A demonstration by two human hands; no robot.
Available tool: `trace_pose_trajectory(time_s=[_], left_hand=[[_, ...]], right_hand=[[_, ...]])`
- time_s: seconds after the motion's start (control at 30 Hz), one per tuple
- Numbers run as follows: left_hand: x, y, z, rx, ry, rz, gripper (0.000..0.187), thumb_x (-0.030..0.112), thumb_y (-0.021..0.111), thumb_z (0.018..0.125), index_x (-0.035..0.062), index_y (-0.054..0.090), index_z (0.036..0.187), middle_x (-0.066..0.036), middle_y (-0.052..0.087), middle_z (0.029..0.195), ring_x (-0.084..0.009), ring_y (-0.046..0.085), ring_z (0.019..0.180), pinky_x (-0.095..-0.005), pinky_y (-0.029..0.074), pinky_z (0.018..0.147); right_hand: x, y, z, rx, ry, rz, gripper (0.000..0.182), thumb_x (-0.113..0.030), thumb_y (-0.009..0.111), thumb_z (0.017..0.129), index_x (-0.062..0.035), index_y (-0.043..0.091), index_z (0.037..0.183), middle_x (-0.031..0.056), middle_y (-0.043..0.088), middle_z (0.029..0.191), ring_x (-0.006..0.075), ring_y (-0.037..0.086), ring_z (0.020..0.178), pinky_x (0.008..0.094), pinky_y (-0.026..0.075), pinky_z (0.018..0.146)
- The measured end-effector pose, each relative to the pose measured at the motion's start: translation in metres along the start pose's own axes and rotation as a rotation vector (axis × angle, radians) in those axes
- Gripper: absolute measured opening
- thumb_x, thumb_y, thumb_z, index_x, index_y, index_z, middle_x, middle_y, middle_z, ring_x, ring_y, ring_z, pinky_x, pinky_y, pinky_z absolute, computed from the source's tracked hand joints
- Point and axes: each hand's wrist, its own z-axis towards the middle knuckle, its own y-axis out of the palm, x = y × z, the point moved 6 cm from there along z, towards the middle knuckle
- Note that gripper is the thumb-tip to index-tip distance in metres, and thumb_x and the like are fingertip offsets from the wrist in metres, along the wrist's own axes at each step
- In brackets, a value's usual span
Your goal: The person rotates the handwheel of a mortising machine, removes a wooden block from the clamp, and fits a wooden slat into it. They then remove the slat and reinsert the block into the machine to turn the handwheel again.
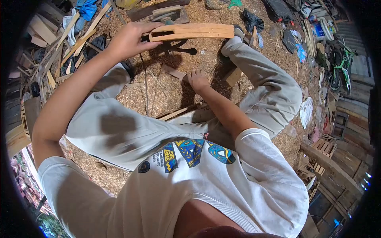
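My left hand [133,39] is closed on one end of a curved wooden block [202,31], thumb below and fingers above. A long slot is cut into the block near that end. It is held up in front of me, over a dark metal lever with a round knob [192,51]. Lower down, between my legs, my right hand [197,80] is closed over the near end of a flat reddish-brown strip [173,72]. The strip lies close over the shavings, and its gripped end is hidden under my fingers.
Wood shavings [158,99] cover the ground around my legs. Long offcuts [81,43] are piled at the left. A wood block [232,76] stands by my right leg. A black cord [145,85] runs between my legs. A small green bicycle [342,69] is at far right.
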Motion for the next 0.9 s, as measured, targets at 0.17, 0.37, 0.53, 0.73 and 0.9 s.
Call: trace_pose_trajectory(time_s=[0.17, 0.37, 0.53, 0.73, 0.9], left_hand=[[-0.002, -0.003, 0.001, 0.01, -0.001, -0.039, 0.056, 0.028, 0.085, 0.089, 0.0058, 0.068, 0.138, -0.018, 0.073, 0.131, -0.0378, 0.073, 0.114, -0.0437, 0.058, 0.099], [-0.011, 0.0, 0.003, 0.048, -0.038, -0.029, 0.056, 0.031, 0.085, 0.089, 0.0051, 0.07, 0.135, -0.018, 0.075, 0.126, -0.0378, 0.073, 0.113, -0.0423, 0.058, 0.097], [-0.008, -0.005, 0.007, 0.109, 0.011, -0.036, 0.058, 0.035, 0.087, 0.085, 0.0041, 0.072, 0.132, -0.02, 0.077, 0.115, -0.038, 0.075, 0.104, -0.0429, 0.06, 0.092], [-0.007, -0.009, 0.012, 0.146, -0.003, -0.132, 0.055, 0.035, 0.087, 0.085, 0.0049, 0.073, 0.13, -0.02, 0.077, 0.112, -0.0386, 0.075, 0.097, -0.043, 0.059, 0.088], [-0.018, -0.014, 0.006, 0.131, -0.144, -0.197, 0.055, 0.035, 0.087, 0.085, 0.0035, 0.074, 0.129, -0.02, 0.079, 0.106, -0.0303, 0.076, 0.08, -0.0385, 0.059, 0.076]], right_hand=[[-0.003, -0.006, -0.008, -0.093, -0.036, 0.19, 0.039, -0.014, 0.06, 0.1, -0.0073, 0.057, 0.138, 0.0181, 0.066, 0.129, 0.0388, 0.065, 0.12, 0.0558, 0.049, 0.104], [-0.002, -0.068, -0.017, -0.003, -0.133, 0.247, 0.034, -0.011, 0.063, 0.092, -0.0126, 0.06, 0.126, 0.0163, 0.071, 0.104, 0.0378, 0.069, 0.107, 0.0521, 0.051, 0.096], [0.02, -0.138, -0.039, 0.498, -0.258, 0.22, 0.035, -0.009, 0.063, 0.09, -0.0143, 0.06, 0.125, 0.0132, 0.07, 0.102, 0.0366, 0.069, 0.102, 0.05, 0.05, 0.092], [0.053, -0.248, -0.1, 0.557, -0.228, 0.277, 0.033, -0.007, 0.069, 0.085, -0.0121, 0.061, 0.117, 0.0138, 0.069, 0.102, 0.0373, 0.068, 0.1, 0.0478, 0.053, 0.086], [0.086, -0.316, -0.142, 0.353, -0.141, 0.177, 0.031, -0.005, 0.072, 0.083, -0.0096, 0.066, 0.113, 0.0148, 0.071, 0.102, 0.0415, 0.069, 0.095, 0.0489, 0.057, 0.08]])
